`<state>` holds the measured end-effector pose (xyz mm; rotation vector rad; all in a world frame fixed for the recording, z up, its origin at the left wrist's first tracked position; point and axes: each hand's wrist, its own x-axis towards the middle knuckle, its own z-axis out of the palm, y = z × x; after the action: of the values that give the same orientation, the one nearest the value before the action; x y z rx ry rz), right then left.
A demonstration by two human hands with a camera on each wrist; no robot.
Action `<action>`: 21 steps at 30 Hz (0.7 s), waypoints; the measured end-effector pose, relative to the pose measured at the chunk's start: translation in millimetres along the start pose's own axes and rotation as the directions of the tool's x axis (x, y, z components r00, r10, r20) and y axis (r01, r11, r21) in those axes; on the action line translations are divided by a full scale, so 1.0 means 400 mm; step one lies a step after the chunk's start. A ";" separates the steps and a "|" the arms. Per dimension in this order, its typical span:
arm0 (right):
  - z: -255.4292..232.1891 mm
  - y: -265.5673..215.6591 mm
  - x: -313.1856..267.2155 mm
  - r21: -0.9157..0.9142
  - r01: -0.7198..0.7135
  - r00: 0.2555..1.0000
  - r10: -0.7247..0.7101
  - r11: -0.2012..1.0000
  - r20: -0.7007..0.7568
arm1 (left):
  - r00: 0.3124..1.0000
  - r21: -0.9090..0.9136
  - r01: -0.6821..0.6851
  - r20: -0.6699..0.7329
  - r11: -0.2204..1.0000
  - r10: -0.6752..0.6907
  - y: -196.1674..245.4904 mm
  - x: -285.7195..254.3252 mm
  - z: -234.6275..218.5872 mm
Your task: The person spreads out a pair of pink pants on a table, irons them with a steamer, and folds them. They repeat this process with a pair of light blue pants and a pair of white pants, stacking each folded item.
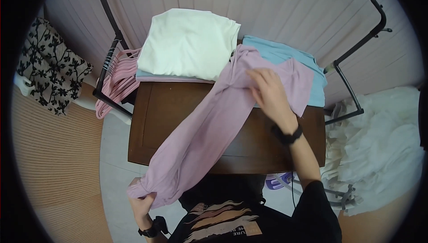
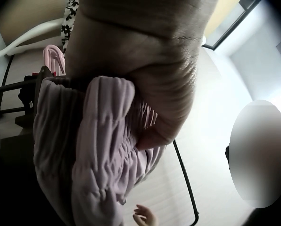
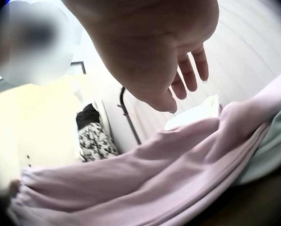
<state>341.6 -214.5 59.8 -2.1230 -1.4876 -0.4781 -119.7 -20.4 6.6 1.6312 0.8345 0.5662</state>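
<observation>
A long pink garment (image 1: 203,127) stretches diagonally over the dark wooden table (image 1: 156,109), its gathered end hanging past the front edge. My left hand (image 1: 142,204) grips that gathered end; the left wrist view shows the thumb and palm of the hand (image 2: 154,84) against the ruched pink fabric (image 2: 103,155). Over the far end of the garment, my right hand (image 1: 271,93) has its fingers extended. In the right wrist view the hand (image 3: 164,52) is above the pink cloth (image 3: 131,183), its fingers relaxed and holding nothing, with a gap to the fabric.
Folded white cloth (image 1: 189,44) lies on other folded pieces at the back left. Light blue cloth (image 1: 285,53) is under the garment's far end. Pink hangers (image 1: 119,78) hang on a black rack at the left. White ruffled fabric (image 1: 374,145) stands at the right.
</observation>
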 end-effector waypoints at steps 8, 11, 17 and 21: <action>0.139 0.097 0.167 0.054 0.276 0.955 -0.280 0.960 0.095 | 0.999 0.071 -0.032 0.035 0.997 0.030 -0.057 0.013 -0.053; 0.121 0.046 0.178 0.093 0.343 0.926 -0.353 0.935 0.132 | 0.969 0.190 -0.245 0.085 0.951 0.233 -0.161 -0.024 -0.157; -0.047 -0.177 0.045 0.349 0.522 0.678 -0.627 0.778 0.383 | 0.876 0.043 -0.114 -0.466 0.993 0.121 -0.208 -0.040 -0.377; -0.099 -0.224 -0.031 0.329 0.386 0.683 -0.507 0.862 0.526 | 0.837 0.005 -0.101 -0.540 0.995 0.088 -0.180 -0.035 -0.421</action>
<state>253.0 -222.1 103.0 -1.8120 -2.3355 0.2264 -269.7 80.4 -24.8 1.5101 1.1528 1.1389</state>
